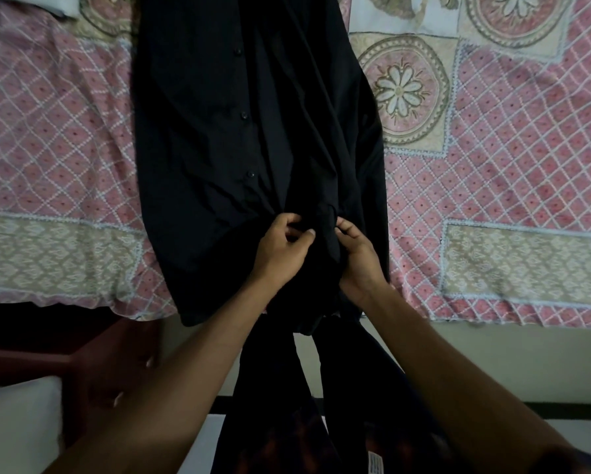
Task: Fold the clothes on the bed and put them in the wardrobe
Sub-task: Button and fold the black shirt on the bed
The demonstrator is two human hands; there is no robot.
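Note:
A black button-up shirt (239, 131) lies lengthwise on the bed, its placket with several dark buttons facing up and its near end hanging over the bed's edge. My left hand (282, 249) pinches the fabric near the lower placket with curled fingers. Right beside it, my right hand (355, 258) grips the neighbouring fold of the same shirt. The two hands sit close together over the shirt's near end. Dark cloth hangs down below the hands towards the floor.
The bed carries a pink, diamond-patterned bedspread (492, 148) with beige floral medallions. A dark reddish wooden piece (92, 364) stands at the lower left beside something white (17, 425). Pale floor (475, 364) runs along the bed's near edge.

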